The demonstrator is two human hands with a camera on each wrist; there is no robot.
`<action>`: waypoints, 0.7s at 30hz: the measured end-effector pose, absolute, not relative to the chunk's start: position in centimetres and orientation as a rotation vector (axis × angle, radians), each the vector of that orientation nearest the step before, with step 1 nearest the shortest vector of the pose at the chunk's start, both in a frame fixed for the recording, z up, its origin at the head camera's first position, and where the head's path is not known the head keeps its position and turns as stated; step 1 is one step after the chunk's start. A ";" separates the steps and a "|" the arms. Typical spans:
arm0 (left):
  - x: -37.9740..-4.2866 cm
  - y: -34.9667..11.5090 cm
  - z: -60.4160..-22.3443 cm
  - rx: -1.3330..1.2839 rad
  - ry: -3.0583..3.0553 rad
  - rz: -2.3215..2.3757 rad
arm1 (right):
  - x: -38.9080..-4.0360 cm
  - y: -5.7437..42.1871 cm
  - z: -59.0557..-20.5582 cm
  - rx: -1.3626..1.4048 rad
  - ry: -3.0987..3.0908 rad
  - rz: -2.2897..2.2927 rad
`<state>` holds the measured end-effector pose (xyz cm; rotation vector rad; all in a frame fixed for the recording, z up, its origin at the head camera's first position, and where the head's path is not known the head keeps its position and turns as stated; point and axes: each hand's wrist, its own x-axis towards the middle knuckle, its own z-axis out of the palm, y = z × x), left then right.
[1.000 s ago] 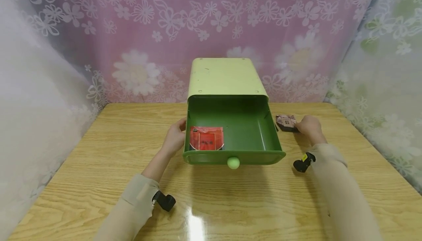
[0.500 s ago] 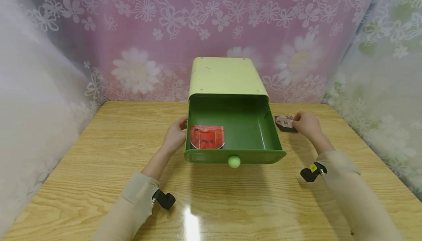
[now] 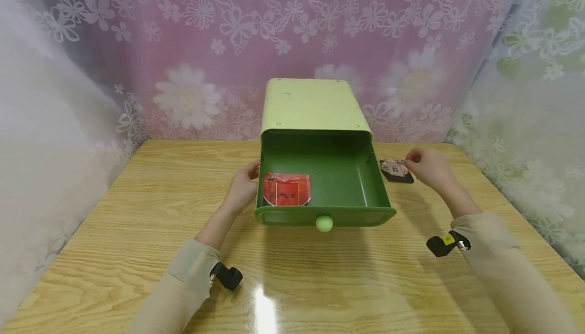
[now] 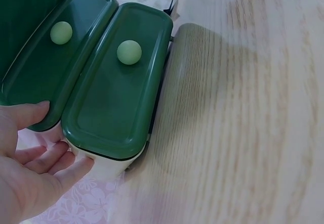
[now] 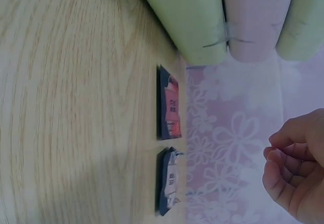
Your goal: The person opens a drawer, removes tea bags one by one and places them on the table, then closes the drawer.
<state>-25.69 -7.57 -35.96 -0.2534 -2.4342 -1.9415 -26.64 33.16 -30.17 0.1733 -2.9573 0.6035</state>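
Note:
My left hand point(image 3: 241, 189) rests against the left side of the drawer unit point(image 3: 315, 103). In the left wrist view its thumb lies at the edge of the middle green drawer front point(image 4: 66, 47), and its fingertips touch the side wall. The top drawer point(image 3: 340, 181) is pulled out and holds a red packet point(image 3: 287, 189) at its front left. Over the table on the right, my right hand point(image 3: 429, 166) has thumb and fingertips together with nothing seen between them. Close by lies a pale pink and black packet point(image 3: 395, 168); in the right wrist view the hand is apart from it.
Another packet, red and black point(image 5: 172, 105), lies on the table beside the unit; the drawer hides it from the head view. Round knobs point(image 4: 129, 52) stick out from the drawer fronts. A flowered cloth point(image 3: 205, 55) hangs behind the wooden table point(image 3: 160, 212).
The pale pink packet has been let go and now lies flat. My right hand has drawn back from it, up and to the right. My left hand and the unit hold their places.

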 end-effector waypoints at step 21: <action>-25.5 -7.5 -35.8 -0.238 -2.442 -1.959 | -21.7 27.4 -23.0 0.622 -2.878 0.409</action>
